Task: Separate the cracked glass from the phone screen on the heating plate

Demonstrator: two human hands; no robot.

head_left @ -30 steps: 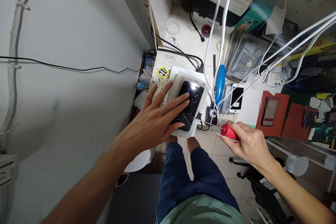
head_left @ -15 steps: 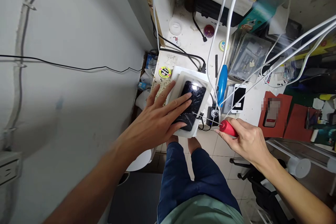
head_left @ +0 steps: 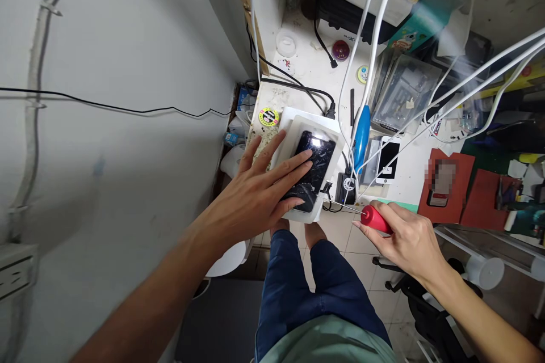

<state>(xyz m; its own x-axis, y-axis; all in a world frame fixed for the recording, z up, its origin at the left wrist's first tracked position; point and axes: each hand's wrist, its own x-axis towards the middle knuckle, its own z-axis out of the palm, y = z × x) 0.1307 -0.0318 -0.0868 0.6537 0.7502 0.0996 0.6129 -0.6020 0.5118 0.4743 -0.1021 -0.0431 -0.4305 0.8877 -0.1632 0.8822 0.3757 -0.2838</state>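
My left hand (head_left: 251, 198), fingers spread apart, lies flat across a dark phone (head_left: 322, 163) on a pale platform (head_left: 290, 118) at the near left corner of the worktop (head_left: 306, 71). My right hand (head_left: 411, 235) is closed on a red-handled tool (head_left: 375, 219) off the near edge, its thin shaft angled toward the phone's right side; whether the tip touches the glass is hard to make out. Just beyond the shaft sits a small black box (head_left: 347, 188), with a blue-handled tool (head_left: 361, 136) behind it and a white-framed phone (head_left: 388, 160) to the right. A round yellow-rimmed label (head_left: 269, 117) shows near the left edge, beside the platform.
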